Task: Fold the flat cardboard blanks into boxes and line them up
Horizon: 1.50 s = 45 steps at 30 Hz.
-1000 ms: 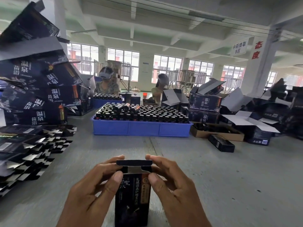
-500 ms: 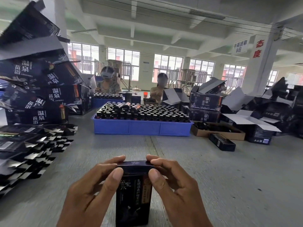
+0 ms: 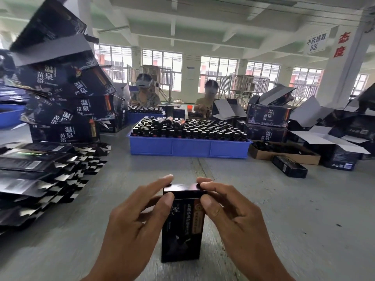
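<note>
Head view shows one dark box (image 3: 181,224) standing upright on the grey worktop (image 3: 304,220) right in front of the person, with both hands at its top end. The left hand (image 3: 129,226) has its thumb pressed on the front face just under the lid and its forefinger laid along the lid's left edge; the right hand (image 3: 233,218) mirrors it on the other side, so each pinches a top corner with curled fingers. That lid flap lies folded down over the opening and looks closed or nearly so; whether its tuck is fully home cannot be told. A judgement, then: this box is all but formed and waits to be set down in a row. Much is left, since a deep pile of flat blanks (image 3: 38,179) lies fanned out on the left. No row of finished small boxes shows nearby, though one lone box (image 3: 289,166) lies flat far right.
</note>
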### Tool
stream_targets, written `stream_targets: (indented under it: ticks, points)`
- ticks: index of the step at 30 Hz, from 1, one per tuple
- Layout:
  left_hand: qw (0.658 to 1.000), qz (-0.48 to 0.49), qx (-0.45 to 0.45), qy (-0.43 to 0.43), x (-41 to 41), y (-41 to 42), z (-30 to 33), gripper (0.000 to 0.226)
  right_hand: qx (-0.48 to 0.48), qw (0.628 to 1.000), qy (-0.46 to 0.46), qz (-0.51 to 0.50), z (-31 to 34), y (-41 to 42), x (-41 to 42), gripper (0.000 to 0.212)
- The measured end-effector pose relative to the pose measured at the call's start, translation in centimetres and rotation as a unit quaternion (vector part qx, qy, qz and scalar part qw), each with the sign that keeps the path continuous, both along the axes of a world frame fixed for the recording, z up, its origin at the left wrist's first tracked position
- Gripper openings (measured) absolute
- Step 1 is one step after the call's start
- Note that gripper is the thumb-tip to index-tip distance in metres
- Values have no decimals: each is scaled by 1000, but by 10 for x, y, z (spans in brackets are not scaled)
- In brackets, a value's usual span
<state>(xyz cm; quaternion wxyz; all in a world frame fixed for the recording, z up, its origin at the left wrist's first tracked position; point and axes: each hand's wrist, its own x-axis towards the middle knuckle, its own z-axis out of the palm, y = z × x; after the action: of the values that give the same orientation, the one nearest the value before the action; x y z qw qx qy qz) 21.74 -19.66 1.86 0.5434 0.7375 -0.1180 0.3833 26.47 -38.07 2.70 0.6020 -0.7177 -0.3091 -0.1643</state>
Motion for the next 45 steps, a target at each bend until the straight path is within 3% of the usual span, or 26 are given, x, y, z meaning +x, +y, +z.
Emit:
stream_targets:
  ticks: [12,19,23,31,45]
  points:
    - [997,-1,66,-48,3,11,-2,23,9,1000,-29,9,-3,-1,4,17]
    - [989,22,114,-89,7,15,-3,21,-81,972,-200,-89,-5,-5,12,18]
    - [982,49,139,-116,10,14,-6,28,-64,979,-180,-76,-5,-2,12,23]
    - [977,66,152,-135,12,11,-4,23,-50,977,-196,-74,-4,-1,13,20]
    - [984,54,154,-75,8,7,-2,29,-6,984,-167,-61,-4,3,12,14]
